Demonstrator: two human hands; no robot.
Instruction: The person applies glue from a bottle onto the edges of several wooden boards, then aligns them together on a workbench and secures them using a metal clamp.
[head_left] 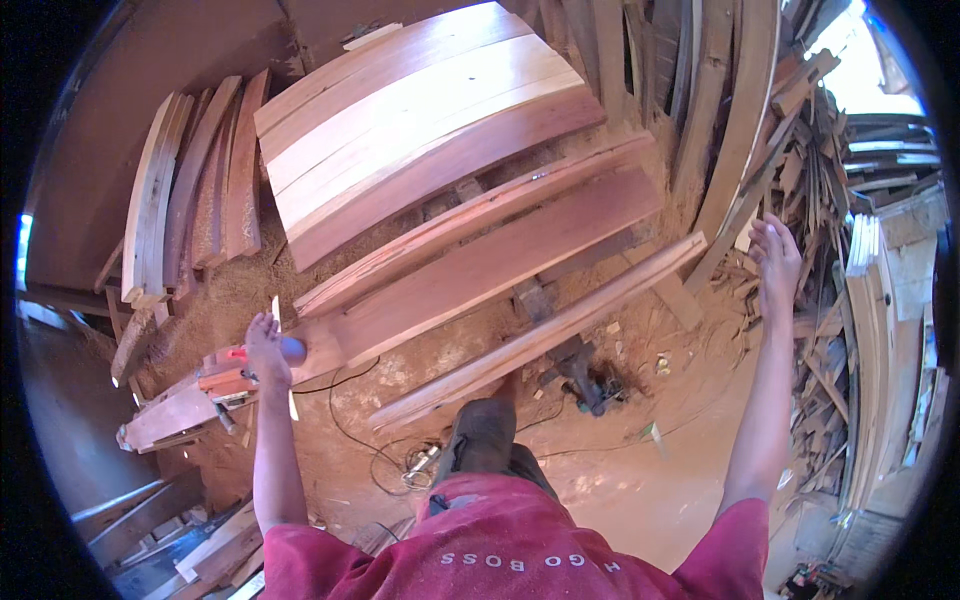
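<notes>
Left hand [266,345] hangs open, fingers spread, just above the orange power tool [240,380] at the near left end of the long planks [500,262], while right hand [777,262] hangs open beside the scrap-wood pile [830,330], holding nothing

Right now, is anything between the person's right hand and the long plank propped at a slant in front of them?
Nothing visible: the right hand hangs open in the air just past the long plank's upper end, with only a bare gap between them.
</notes>
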